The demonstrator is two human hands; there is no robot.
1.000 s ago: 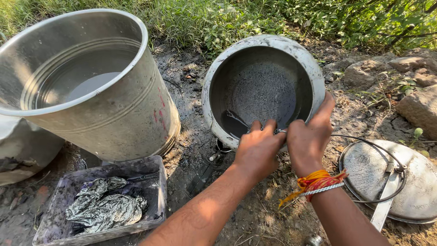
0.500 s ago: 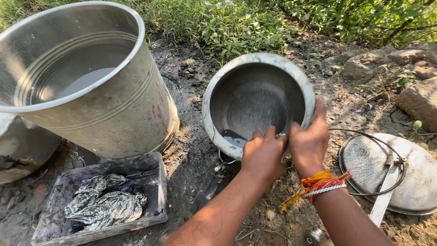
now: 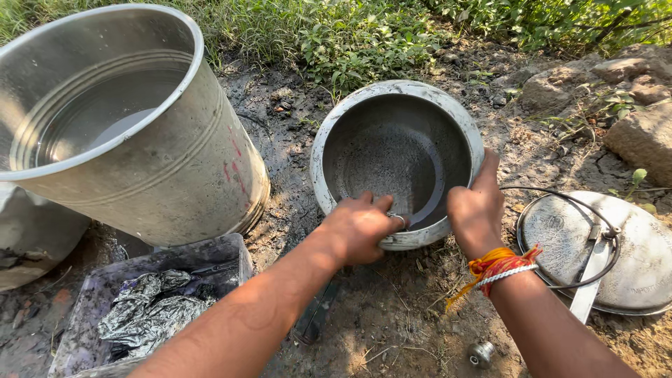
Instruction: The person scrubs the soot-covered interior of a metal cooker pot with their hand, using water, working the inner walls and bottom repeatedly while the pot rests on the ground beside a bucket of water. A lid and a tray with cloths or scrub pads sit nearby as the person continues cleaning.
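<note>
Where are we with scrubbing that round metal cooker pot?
Done: its flat metal lid lies off on the dirt, and the small metal weight too. In hand: left hand and right hand grip the grey round metal pot. Left: grey film and pooled water inside.

The pot [image 3: 396,164] is dull metal, its rim streaked whitish and its inside dark, wet and matt. The big bucket [image 3: 119,133] is smooth silvery metal with a soft sheen, and the round lid [image 3: 609,255] is scuffed, matt metal. The tray [image 3: 231,255] is cloudy, stained plastic holding crumpled, shiny foil [image 3: 150,315]; the ground [image 3: 392,329] is rough, damp earth.
</note>
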